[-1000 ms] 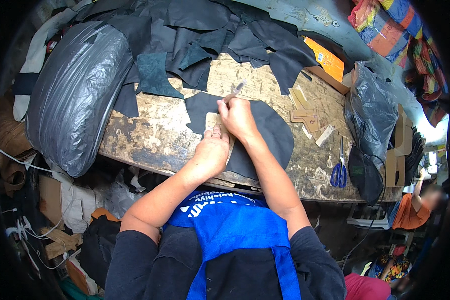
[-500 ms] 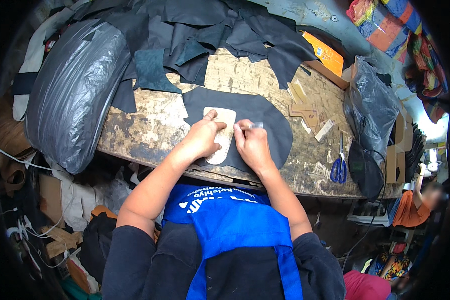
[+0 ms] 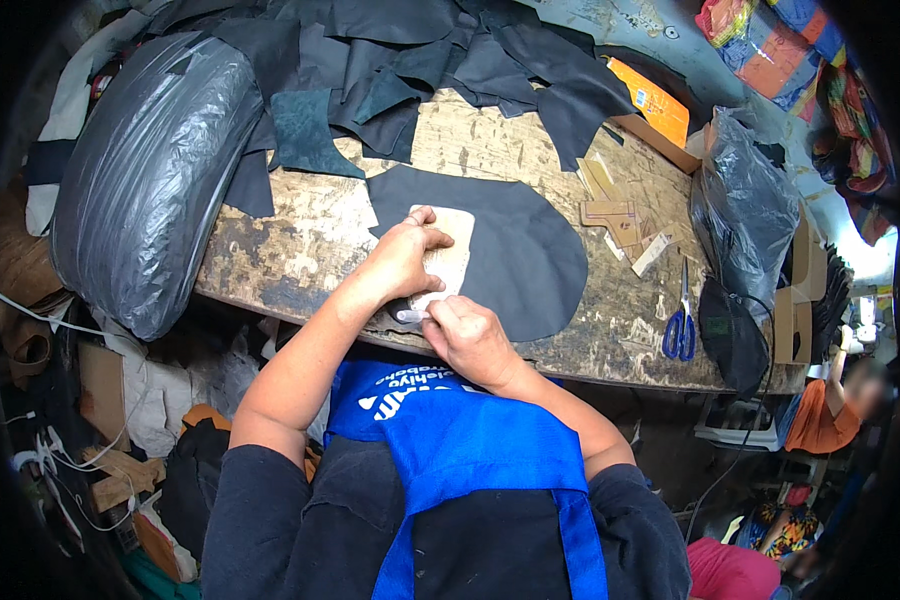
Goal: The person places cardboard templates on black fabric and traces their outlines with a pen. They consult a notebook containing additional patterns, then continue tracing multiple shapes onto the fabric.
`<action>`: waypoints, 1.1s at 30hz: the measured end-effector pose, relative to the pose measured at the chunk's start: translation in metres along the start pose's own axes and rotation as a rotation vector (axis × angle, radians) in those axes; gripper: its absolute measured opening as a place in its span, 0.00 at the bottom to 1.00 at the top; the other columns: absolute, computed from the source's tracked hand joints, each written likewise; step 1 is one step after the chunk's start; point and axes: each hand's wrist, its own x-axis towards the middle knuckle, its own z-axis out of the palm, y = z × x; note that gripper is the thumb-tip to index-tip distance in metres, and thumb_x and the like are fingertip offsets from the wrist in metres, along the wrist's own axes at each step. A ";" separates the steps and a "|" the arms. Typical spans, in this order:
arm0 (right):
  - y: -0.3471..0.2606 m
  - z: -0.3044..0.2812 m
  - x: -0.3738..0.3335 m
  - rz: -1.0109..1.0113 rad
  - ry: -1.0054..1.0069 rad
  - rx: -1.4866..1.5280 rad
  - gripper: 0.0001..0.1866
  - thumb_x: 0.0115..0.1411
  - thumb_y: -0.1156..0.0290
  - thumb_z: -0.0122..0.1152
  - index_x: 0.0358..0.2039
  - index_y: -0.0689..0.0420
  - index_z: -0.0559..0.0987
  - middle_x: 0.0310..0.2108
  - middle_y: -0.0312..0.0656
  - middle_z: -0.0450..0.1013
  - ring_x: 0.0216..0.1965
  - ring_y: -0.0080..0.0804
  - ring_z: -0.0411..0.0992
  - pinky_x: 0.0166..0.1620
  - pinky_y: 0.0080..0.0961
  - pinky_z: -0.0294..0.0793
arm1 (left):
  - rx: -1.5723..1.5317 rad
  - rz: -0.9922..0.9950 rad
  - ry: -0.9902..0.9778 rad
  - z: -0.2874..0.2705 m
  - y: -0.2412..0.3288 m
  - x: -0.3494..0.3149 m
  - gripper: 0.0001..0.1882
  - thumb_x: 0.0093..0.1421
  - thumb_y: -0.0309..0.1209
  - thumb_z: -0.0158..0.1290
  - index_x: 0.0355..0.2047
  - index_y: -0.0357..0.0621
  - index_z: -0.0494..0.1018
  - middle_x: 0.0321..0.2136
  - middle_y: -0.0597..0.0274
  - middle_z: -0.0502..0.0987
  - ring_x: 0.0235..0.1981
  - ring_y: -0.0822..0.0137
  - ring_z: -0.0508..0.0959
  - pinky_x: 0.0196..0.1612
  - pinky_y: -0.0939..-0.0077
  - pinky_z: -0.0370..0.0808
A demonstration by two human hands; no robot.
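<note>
A piece of dark leather [image 3: 525,240] with a rounded right end lies flat on the worn wooden table. On it rests a pale, round-cornered template [image 3: 457,225]. My left hand [image 3: 402,262] presses the template down, its thumb and fingers spread across it. My right hand [image 3: 470,335] is at the template's near end, by the table's front edge. Its fingers are closed round a whitish, partly see-through pen [image 3: 410,316] that points left. The pen's tip and the template's lower end are partly hidden by the hands.
Dark leather pieces [image 3: 370,75] cover the back of the table. A large grey plastic bag [image 3: 155,180] bulges at the left. Cardboard patterns [image 3: 615,222], blue-handled scissors [image 3: 679,335], an orange box [image 3: 650,105] and another plastic bag [image 3: 745,190] are on the right. A person in orange [image 3: 822,415] is farther right.
My right hand has moved with the pen from the template's right edge down and left to its near end. My left hand stays pressed on the template, shifted only slightly.
</note>
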 end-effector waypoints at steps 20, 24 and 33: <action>0.034 -0.030 0.020 0.262 -0.045 0.148 0.10 0.57 0.71 0.56 0.24 0.65 0.75 0.22 0.55 0.72 0.25 0.54 0.72 0.29 0.40 0.71 | -0.033 -0.012 -0.038 -0.003 0.002 0.000 0.33 0.33 0.25 0.69 0.45 0.41 0.76 0.56 0.49 0.64 0.30 0.64 0.76 0.38 0.73 0.77; 0.065 -0.029 0.042 0.322 0.227 0.093 0.08 0.59 0.73 0.57 0.27 0.67 0.76 0.22 0.50 0.74 0.23 0.36 0.76 0.27 0.28 0.72 | -0.019 -0.045 -0.070 -0.005 0.006 0.000 0.34 0.33 0.27 0.70 0.47 0.42 0.75 0.56 0.48 0.64 0.36 0.60 0.77 0.43 0.70 0.76; 0.106 0.006 0.040 0.432 0.510 0.460 0.04 0.58 0.76 0.59 0.31 0.62 0.74 0.20 0.31 0.70 0.20 0.12 0.66 0.23 0.11 0.65 | 0.214 -0.303 0.178 -0.026 -0.006 -0.037 0.54 0.27 0.40 0.73 0.55 0.28 0.62 0.57 0.39 0.60 0.54 0.46 0.69 0.55 0.62 0.68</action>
